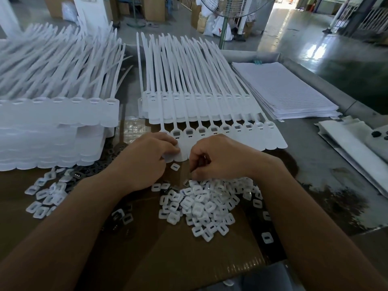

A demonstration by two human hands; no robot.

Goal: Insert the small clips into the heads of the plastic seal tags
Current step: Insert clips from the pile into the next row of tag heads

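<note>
Here, a tall stack of seal tags (58, 127) stands at far left, with loose clips (45, 198) scattered before it on the cardboard sheet (189, 259). The left hand (144, 158) closes its grip on the near edge of the row of seal tags (210, 131) at centre. The right hand (218, 158) curls its grip over the pile of clips (207, 204); whether it holds one cannot be told. A paper stack (287, 91) occupies the desk (310, 148) at right, just inside its raised edge. Bare desk lies beside the pile. A fan (231, 7) stands beyond the desk.
</note>
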